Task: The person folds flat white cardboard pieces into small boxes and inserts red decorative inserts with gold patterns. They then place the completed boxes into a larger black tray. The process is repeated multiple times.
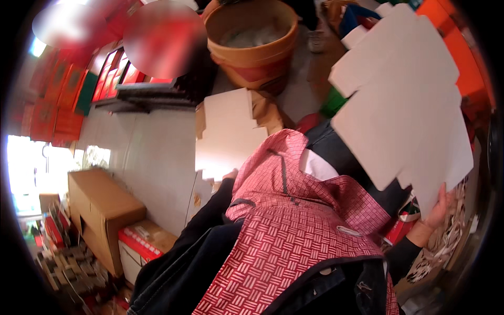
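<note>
My right hand (437,210) is closed on the lower corner of a large flat white cardboard box blank (404,105) with notched edges, held up on the right. At the left of my body, my left hand (230,174) grips the lower edge of a smaller-looking white cardboard blank (228,128); most of its fingers are hidden by the sleeve and the card. A red and white patterned apron (294,236) covers my front and lap. Another white piece (317,165) shows partly at the apron's far edge.
An orange-brown bucket (252,50) with clear plastic in it stands ahead. Brown cardboard boxes (105,210) sit at the lower left, beside a red and white box (142,244). Orange boxes (60,110) are stacked at far left. A dark-framed rack (152,97) holds red items.
</note>
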